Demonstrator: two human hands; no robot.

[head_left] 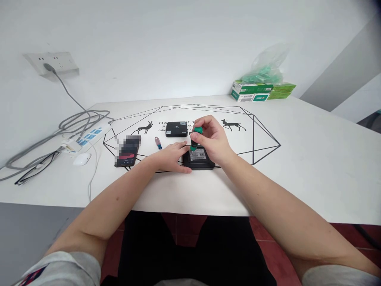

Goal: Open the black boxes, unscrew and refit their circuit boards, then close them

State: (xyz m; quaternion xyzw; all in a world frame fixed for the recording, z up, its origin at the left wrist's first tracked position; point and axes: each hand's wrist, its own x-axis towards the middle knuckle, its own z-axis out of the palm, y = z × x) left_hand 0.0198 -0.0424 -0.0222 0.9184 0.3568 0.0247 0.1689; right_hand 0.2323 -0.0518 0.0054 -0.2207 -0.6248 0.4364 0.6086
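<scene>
A flat black electronic box with a white printed label [203,162] lies on the table in front of me, label side up. My left hand [172,157] braces its left side, thumb along the front edge and fingers toward the back edge. In my right hand [212,137] is a screwdriver with a green and black handle [195,139], gripped between thumb and fingers. It stands nearly upright, its thin shaft reaching down to the left part of the box; what the tip touches is too small to tell.
Behind lies a second black box [176,129]. A small screwdriver [158,143] and a phone [128,151] are at left, then a white mouse [81,159], a power strip [91,137] and coiled grey cable [64,126]. Green-and-white cartons [253,90] under a plastic bag [266,69] stand back right.
</scene>
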